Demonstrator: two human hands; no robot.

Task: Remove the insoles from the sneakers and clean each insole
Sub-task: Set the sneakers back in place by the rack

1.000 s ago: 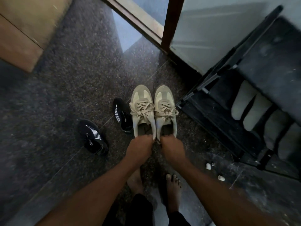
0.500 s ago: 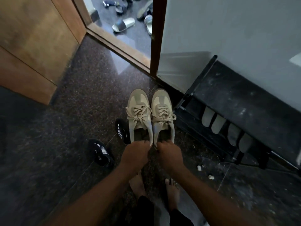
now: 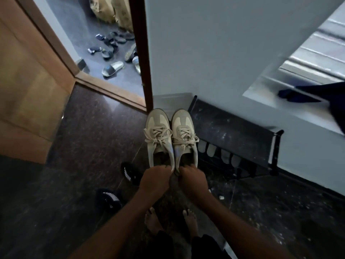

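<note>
Left hand (image 3: 155, 181) grips heel of left sneaker (image 3: 157, 118); right hand (image 3: 193, 181) grips heel of right sneaker (image 3: 182, 120); pair side by side, toes far, beside shoe rack (image 3: 233, 131); insoles inside, unseen; best: set down, loosen laces (image 3: 157, 134), peel insole from heel.

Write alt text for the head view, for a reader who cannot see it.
The left hand and right hand each grip a heel of the beige laced sneakers, held side by side, toes away. Black shoes lie on the dark floor to their left; a black shoe rack stands against the wall on the right.
</note>
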